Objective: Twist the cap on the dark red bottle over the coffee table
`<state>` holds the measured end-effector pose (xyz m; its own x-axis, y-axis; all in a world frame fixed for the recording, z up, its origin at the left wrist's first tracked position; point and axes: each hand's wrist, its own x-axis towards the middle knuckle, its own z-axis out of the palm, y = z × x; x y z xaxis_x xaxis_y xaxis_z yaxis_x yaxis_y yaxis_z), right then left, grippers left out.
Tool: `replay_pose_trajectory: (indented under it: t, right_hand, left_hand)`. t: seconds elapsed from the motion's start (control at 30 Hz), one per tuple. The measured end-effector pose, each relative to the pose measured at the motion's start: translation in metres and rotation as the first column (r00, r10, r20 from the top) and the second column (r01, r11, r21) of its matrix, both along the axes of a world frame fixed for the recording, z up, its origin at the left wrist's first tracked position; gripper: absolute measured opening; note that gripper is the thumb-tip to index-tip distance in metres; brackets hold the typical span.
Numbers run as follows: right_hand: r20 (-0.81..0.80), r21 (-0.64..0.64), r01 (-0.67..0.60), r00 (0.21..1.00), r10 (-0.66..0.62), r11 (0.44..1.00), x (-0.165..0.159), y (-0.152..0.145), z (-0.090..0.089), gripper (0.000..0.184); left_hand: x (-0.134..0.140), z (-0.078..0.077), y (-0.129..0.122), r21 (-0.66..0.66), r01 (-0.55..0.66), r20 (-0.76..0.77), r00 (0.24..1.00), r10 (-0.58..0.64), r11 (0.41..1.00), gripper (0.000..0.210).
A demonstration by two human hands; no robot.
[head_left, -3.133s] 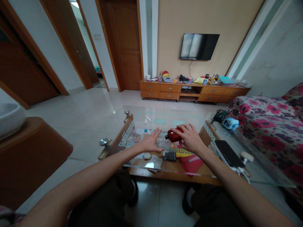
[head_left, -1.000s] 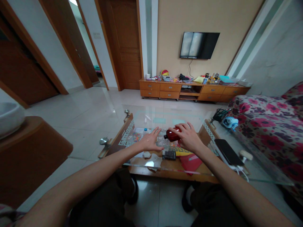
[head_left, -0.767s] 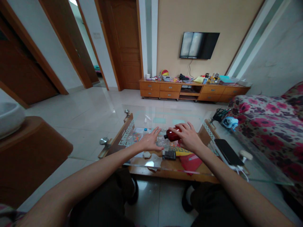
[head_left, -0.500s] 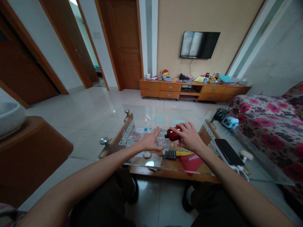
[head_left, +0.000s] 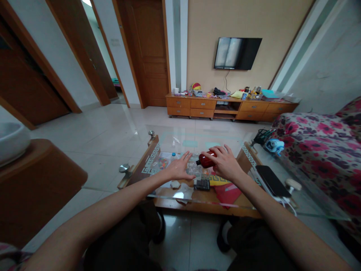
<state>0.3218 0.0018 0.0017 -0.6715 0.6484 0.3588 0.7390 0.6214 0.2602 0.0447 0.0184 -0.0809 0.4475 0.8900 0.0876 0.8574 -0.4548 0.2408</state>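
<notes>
A pale tiled floor [head_left: 113, 131] fills the middle of the room, with wooden doors on the far left and a flowered sofa [head_left: 318, 143] along the right. Against the far wall a low wooden cabinet [head_left: 225, 109] carries a scatter of small things, and a dark television [head_left: 237, 53] hangs above it. On the near left stands a rounded brown stand [head_left: 34, 177] with a white basin on top.

In the near middle is a glass-topped desk [head_left: 175, 141] on a wooden frame; papers, a red cloth and other small clutter lie on the shelf under the glass. A black phone [head_left: 272, 180] lies on the glass at the right, a white cable beside it, and a small blue gadget [head_left: 274, 146] sits farther off near the sofa.

Both forearms reach from the near edge to the desk. The left hand [head_left: 177, 169] lies flat on the glass, fingers spread, holding nothing. The right hand [head_left: 224, 163] is curled over a red bottle [head_left: 205, 161] that lies on its side on the glass, dark cap pointing left, the fingers resting on top of it. The two hands are a little apart, with the bottle's cap end between them.
</notes>
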Motion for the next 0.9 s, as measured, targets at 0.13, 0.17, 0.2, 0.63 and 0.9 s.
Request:
replay_pose_trajectory:
  t: [0.13,0.17,0.2,0.63,0.9]
  right_hand:
    - [0.008,0.014,-0.002,1.0,0.002,1.0,-0.0006,-0.0003,0.0008,0.082]
    - [0.012,0.016,-0.001,1.0,0.001,1.0,-0.0008,-0.0004,0.0013,0.082]
    - [0.017,0.018,0.0,1.0,-0.001,1.0,-0.0009,-0.0006,0.0017,0.081]
    - [0.03,0.018,-0.006,1.0,0.006,1.0,-0.0015,-0.0001,0.0017,0.08]
    - [0.036,0.016,0.003,0.999,-0.004,1.0,-0.0017,0.0002,0.0001,0.08]
  left_hand:
    - [0.0,0.0007,-0.0007,-0.002,-0.007,-0.006,1.0,0.007,1.0,0.132]
    - [-0.0001,0.0005,-0.0006,-0.003,-0.01,-0.007,1.0,0.01,1.0,0.132]
    - [-0.0002,0.0002,-0.0005,-0.003,-0.011,-0.008,1.0,0.011,1.0,0.132]
    - [-0.0005,-0.002,0.0006,0.013,0.007,0.014,1.0,-0.007,1.0,0.131]
    - [-0.0013,-0.0029,0.0023,0.002,0.019,0.018,1.0,-0.02,1.0,0.131]
